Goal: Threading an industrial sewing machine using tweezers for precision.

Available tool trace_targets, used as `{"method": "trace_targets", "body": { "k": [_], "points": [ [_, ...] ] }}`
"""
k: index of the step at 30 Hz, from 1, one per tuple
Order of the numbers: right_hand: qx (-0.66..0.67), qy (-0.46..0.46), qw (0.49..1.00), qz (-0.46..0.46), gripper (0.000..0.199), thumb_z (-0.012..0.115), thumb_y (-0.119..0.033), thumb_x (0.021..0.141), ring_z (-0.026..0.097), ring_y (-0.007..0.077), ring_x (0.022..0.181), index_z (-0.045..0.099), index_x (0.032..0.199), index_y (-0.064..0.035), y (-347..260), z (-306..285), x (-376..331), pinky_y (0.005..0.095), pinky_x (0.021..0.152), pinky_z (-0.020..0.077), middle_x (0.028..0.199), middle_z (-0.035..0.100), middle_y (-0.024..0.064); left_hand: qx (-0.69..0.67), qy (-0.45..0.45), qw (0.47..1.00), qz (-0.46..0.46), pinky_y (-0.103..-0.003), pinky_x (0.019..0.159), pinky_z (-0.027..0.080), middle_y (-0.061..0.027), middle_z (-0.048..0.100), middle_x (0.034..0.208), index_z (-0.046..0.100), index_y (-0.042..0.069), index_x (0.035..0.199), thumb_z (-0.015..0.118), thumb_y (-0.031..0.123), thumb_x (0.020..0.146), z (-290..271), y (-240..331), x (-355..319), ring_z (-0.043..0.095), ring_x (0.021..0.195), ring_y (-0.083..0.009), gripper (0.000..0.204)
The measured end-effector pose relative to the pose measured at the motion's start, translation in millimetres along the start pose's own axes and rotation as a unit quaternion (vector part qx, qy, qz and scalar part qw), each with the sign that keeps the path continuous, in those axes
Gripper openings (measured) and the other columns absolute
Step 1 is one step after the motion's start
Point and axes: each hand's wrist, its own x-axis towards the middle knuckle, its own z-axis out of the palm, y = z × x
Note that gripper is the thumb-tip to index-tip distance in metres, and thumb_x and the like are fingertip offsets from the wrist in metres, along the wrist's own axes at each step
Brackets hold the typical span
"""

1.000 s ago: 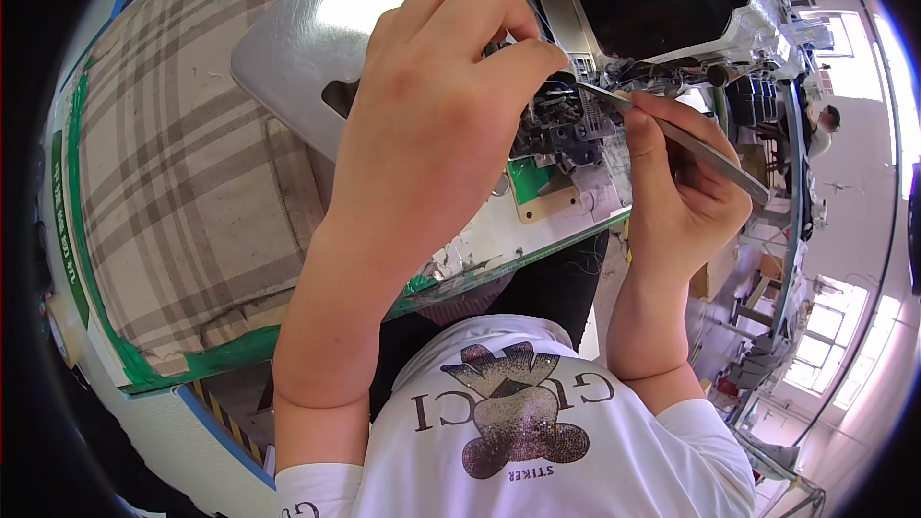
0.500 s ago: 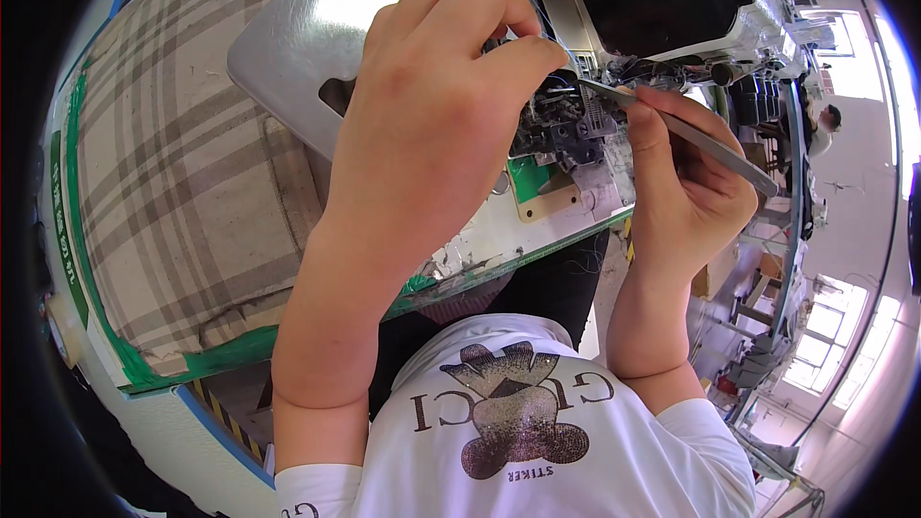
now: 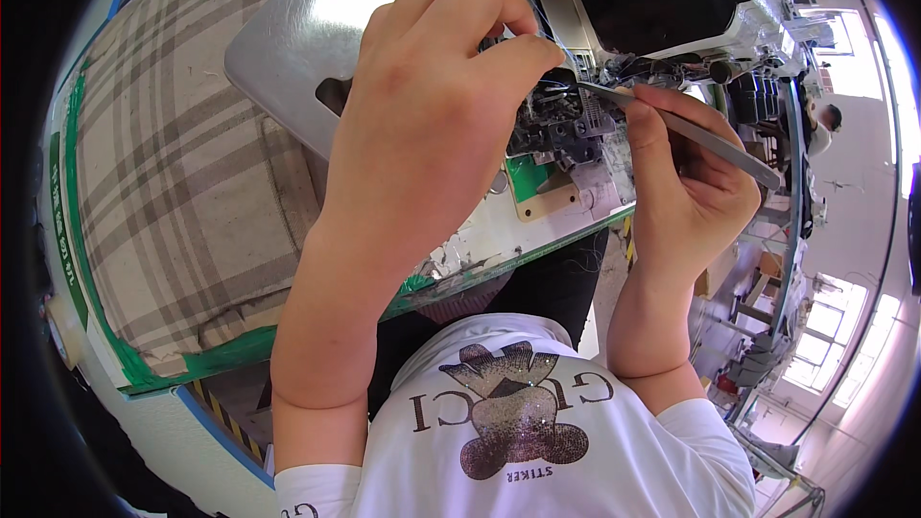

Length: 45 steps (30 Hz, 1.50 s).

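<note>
- The right hand grips metal tweezers; a slack pinch could let them twist, and their tip might scratch or catch the parts.
- The left hand is curled, thumb near forefinger; whether it holds anything cannot be told. Crowding could bring a tweezer jab.
- The sewing machine's exposed mechanism sits at the tweezer tip, ahead of both hands; an accidental start could pinch fingers.

A workshop; sewing machine, distant co-worker, large windows
</note>
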Motion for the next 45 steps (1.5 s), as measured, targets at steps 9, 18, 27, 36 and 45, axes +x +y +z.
{"method": "trace_targets", "body": {
  "k": [9,18,27,36,45],
  "points": [
    [0.006,0.005,1.000,-0.007,0.011,0.072,0.001,0.084,0.045,-0.0015,0.059,0.071,0.095,0.0016,-4,-6,0,0.0147,0.051,0.0284,0.074,0.063,-0.0030,0.000,0.000,1.000,0.000,-0.033,0.072,0.048,-0.0060,0.062,0.094,0.072,0.004,0.090,0.069,-0.005,0.075,0,0,0,0.059,0.085,-0.0231,0.018],
    [-0.004,-0.007,1.000,-0.028,0.011,0.072,0.002,0.082,0.046,-0.0007,0.058,0.072,0.093,0.0008,-1,-1,0,0.0152,0.049,0.0294,0.077,0.064,-0.0011,-0.002,0.007,1.000,0.005,-0.034,0.073,0.047,-0.0064,0.062,0.094,0.072,0.004,0.089,0.069,-0.005,0.075,1,0,0,0.059,0.085,-0.0239,0.017],
    [-0.012,-0.013,0.999,-0.028,0.010,0.071,0.003,0.083,0.051,0.0007,0.060,0.072,0.093,0.0017,-3,1,-1,0.0149,0.050,0.0342,0.079,0.065,0.0012,-0.004,0.009,1.000,0.004,-0.034,0.073,0.047,-0.0055,0.062,0.093,0.072,0.004,0.088,0.069,-0.003,0.075,0,0,0,0.058,0.084,-0.0238,0.015],
    [-0.022,-0.014,0.999,-0.038,0.014,0.069,0.009,0.083,0.056,0.0058,0.068,0.071,0.096,0.0037,-19,-20,-11,0.0166,0.059,0.0403,0.082,0.068,0.0060,-0.007,0.007,1.000,0.007,-0.034,0.074,0.046,-0.0042,0.062,0.091,0.072,0.005,0.088,0.071,-0.002,0.075,1,0,-1,0.058,0.083,-0.0229,0.015],
    [0.024,-0.006,0.989,-0.144,0.012,0.067,0.009,0.085,0.061,0.0127,0.070,0.068,0.095,0.0035,-18,-48,-26,0.0204,0.064,0.0453,0.087,0.070,0.0154,-0.056,-0.055,0.997,0.001,-0.034,0.075,0.045,-0.0028,0.061,0.092,0.071,0.007,0.087,0.073,0.001,0.072,4,12,-4,0.057,0.080,-0.0218,0.016]
  ]
}}
